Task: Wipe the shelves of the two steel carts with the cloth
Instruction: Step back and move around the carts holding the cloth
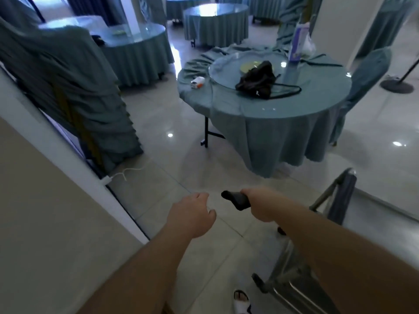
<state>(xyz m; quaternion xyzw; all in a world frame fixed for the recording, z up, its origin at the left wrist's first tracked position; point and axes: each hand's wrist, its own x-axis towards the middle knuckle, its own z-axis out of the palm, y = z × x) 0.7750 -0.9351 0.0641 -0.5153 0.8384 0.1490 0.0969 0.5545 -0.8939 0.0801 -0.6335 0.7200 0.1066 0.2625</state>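
Observation:
My right hand [260, 205] grips a dark bunched cloth [235, 199], held out over the tiled floor. My left hand [195, 214] hovers beside it, a little to the left, fingers loosely curled and holding nothing. One steel cart [288, 266] stands at the lower right, mostly hidden under my right forearm. Its slanted handle frame [326, 193] carries a dark blue fabric [342, 196] draped over it. No second cart is in view.
A round table with a teal cloth [272, 123] stands ahead, with a black bag [258, 80] on its glass top. Stacked covered chairs [68, 87] line the left, beside a beige wall [34, 211]. A white cable [127, 172] lies on the floor. My white shoe [241, 300] shows below.

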